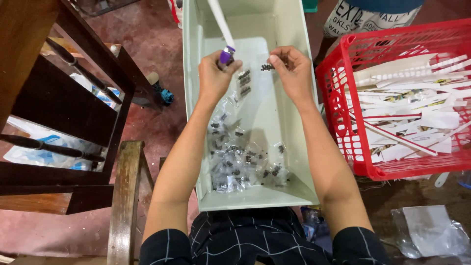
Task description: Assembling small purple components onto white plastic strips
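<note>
My left hand grips the purple end of a long white strip that rises toward the top of the view. My right hand pinches a small clear packet of dark screws, held a little to the right of the purple end. Both hands hover over a pale green plastic bin. Another small packet hangs between the hands. Several clear packets of dark screws lie heaped at the near end of the bin.
A red plastic basket full of white strips stands to the right. Dark wooden furniture is at the left, with a wooden bench rail near my knee. Clear plastic bags lie on the red floor.
</note>
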